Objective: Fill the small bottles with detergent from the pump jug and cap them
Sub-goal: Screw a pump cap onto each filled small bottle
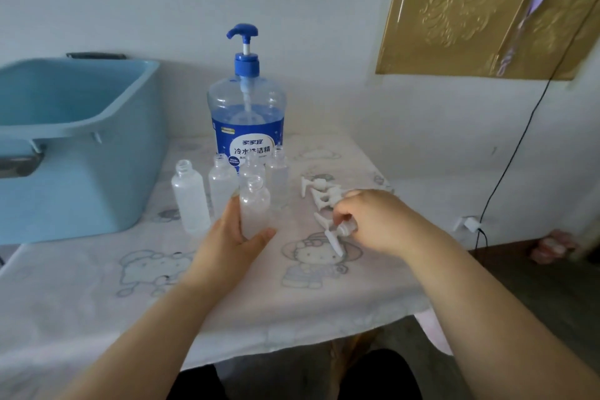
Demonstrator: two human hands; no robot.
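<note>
Left hand [232,234] wraps front bottle [255,204], steadying it upright | right hand [373,221] pinches cap [337,234], likely for fitting | four bottles [190,195] stand uncapped before jug [246,120] | spare caps [319,190] lie just right, within reach

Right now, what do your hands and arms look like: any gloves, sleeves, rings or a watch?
Both are bare. The left hand and right hand wear no gloves, and no ring shows on the fingers in view. The left forearm and right forearm are uncovered to the picture's edge: no sleeve, watch, bracelet or strap.
</note>
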